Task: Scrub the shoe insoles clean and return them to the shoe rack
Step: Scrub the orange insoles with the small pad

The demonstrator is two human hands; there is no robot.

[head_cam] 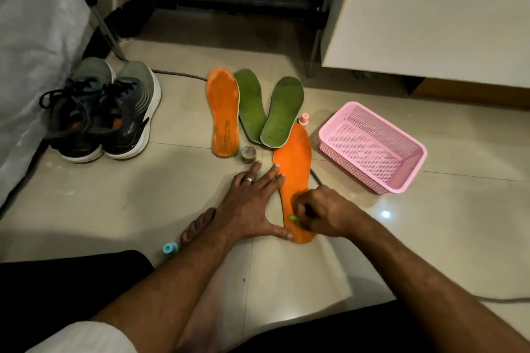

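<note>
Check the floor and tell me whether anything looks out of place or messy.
Nothing is spilled or damaged. The two green insoles lie crossed, one heel overlapping the other, and one overlaps the toe of the orange insole being scrubbed. A grey cable runs along the floor behind them.

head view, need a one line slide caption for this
Left hand pins the near orange insole flat to the floor while the right hand scrubs its heel with a small green-tipped tool.
</note>
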